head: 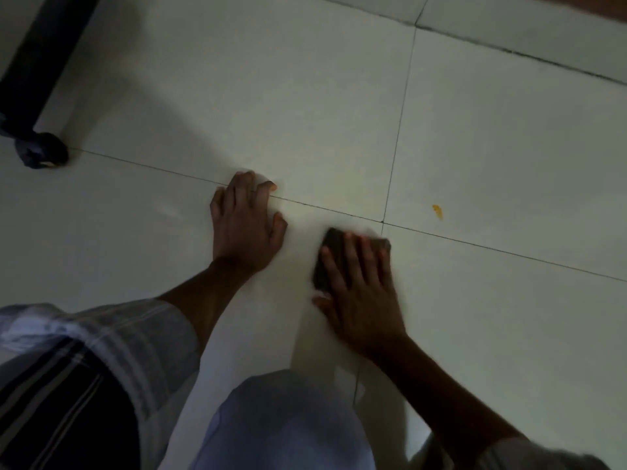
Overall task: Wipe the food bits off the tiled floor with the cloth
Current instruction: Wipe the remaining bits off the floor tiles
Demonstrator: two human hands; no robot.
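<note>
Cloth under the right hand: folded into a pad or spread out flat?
Bunched or folded into a small pad, it seems. The dark cloth barely shows past the right hand, whose straight fingers press it onto the floor. Blur hides any creases.

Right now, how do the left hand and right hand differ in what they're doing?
1. The left hand rests bare on the pale tiled floor; the right hand presses the dark folded cloth.
2. Left hand spans a grout line; right hand sits nearer the small yellow food bit, which lies apart from the cloth.
Shared: both lie palm-down with fingers spread, neither in a closed grip.
</note>
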